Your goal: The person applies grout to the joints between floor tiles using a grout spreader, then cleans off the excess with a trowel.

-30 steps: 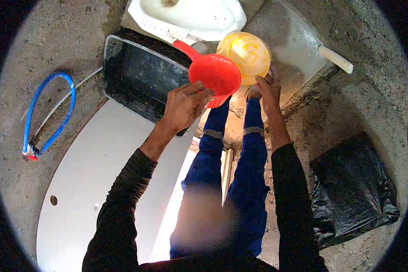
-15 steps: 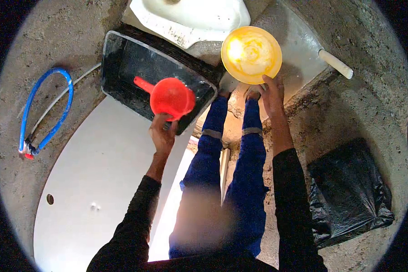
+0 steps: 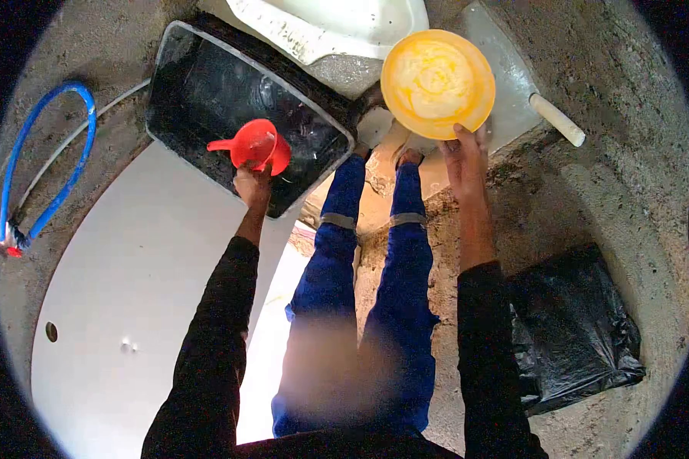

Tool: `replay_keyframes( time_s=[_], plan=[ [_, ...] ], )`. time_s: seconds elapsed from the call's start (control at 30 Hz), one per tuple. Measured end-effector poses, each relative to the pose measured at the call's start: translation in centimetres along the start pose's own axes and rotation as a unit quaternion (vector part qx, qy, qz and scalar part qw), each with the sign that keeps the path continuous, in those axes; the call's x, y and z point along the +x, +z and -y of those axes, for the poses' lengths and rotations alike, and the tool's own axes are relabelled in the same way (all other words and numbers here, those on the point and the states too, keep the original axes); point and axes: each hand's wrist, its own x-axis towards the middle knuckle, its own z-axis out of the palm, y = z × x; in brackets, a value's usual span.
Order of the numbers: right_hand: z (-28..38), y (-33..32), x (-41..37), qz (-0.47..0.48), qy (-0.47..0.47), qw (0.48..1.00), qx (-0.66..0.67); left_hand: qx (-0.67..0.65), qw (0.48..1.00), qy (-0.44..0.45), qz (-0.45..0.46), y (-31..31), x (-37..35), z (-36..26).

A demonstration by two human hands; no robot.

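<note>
Red dipper and yellow bowl, seen from above. The left hand [image 3: 253, 183] is closed on the rim of the red dipper [image 3: 256, 141], on the side nearest the wearer; the dipper's handle points leftward, free of the fingers. The dipper lies within the outline of the black tub [image 3: 199, 84], close to the tub's near long edge; whether it touches the tub's bottom cannot be told. The right hand [image 3: 467, 161] is clamped on the near rim of the yellow bowl [image 3: 436, 84], thumb over the lip and fingers beneath. The bowl is held beyond the tub's right corner, with the white ceramic pan [image 3: 344, 23] just past it. Yellow swirls mark the bowl's pale inside; whether it holds liquid is unclear.

Handling, by judgement: both vessels appear to be thin, fairly stiff plastic, light when empty and unlikely to shatter, but slippery if wet. The dipper should be steadiest by its handle, particularly when filled. The bowl, wide and gripped at one edge only, would tend to tip under load; a hand spread beneath its base, or one at each side, should steady it.
</note>
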Motion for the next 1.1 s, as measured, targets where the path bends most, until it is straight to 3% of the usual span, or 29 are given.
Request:
replay_keyframes(
  time_s=[0.07,0.17,0.33,0.4,0.47,0.57,0.67,0.73,0.77,0.8,0.87,0.9,0.93,0.97,1.07,1.1],
  plan=[
    [0.7,0.8,0.3,-0.004,0.001,1.000,-0.012,-0.069,0.998,-0.016,-0.001,0.2,0.3,-0.6],
    [0.3,1.5,0.6,0.006,0.010,1.000,-0.015,-0.040,0.998,0.051,-0.015,1.5,1.3,-0.8],
    [-0.5,0.7,-0.6,0.051,0.014,0.999,0.006,-0.031,0.999,0.025,0.014,2.5,2.5,-3.3],
    [-1.9,-2.7,-0.1,-0.009,0.053,0.999,0.009,0.009,0.999,0.033,-0.033,3.0,3.3,-3.3],
    [-1.6,-3.3,-1.4,-0.029,0.029,0.999,-0.014,0.017,0.996,0.066,-0.055,3.2,4.1,-3.5],
    [-0.3,-3.9,-4.7,-0.076,0.062,0.994,-0.040,0.078,0.996,0.018,-0.043,3.7,6.0,-2.8],
    [0.5,-5.6,-6.7,-0.066,0.035,0.995,-0.064,0.079,0.996,0.043,0.009,3.4,7.8,-2.7],
    [2.3,-6.2,-8.7,-0.048,0.069,0.993,-0.082,0.149,0.978,0.066,0.131,1.2,9.8,-3.8],
    [2.9,-6.3,-9.5,-0.038,0.065,0.994,-0.084,0.206,0.967,0.105,0.104,5.5,12.7,1.9],
    [3.3,-6.4,-10.1,-0.034,0.055,0.995,-0.078,0.203,0.969,0.101,0.093,4.2,13.6,1.3],
    [3.4,-7.2,-11.0,-0.021,0.048,0.996,-0.072,0.151,0.947,0.109,0.261,-0.4,14.4,-1.1],
    [3.3,-8.1,-11.1,-0.026,0.051,0.995,-0.079,0.067,0.953,0.070,0.285,-3.4,13.5,-2.6],
    [3.2,-8.3,-11.0,-0.033,0.055,0.994,-0.088,0.066,0.955,0.066,0.281,-5.6,12.4,-3.2],
    [3.3,-7.2,-11.2,-0.013,0.038,0.996,-0.085,-0.056,0.961,0.043,0.268,-7.0,11.4,-3.1],
    [3.2,-5.1,-12.1,-0.048,0.057,0.995,-0.072,-0.096,0.963,0.096,0.235,-4.4,13.4,0.8],
    [3.3,-5.0,-12.3,-0.045,0.054,0.994,-0.078,0.041,0.967,0.155,0.199,-3.0,14.2,1.5]
  ],
)
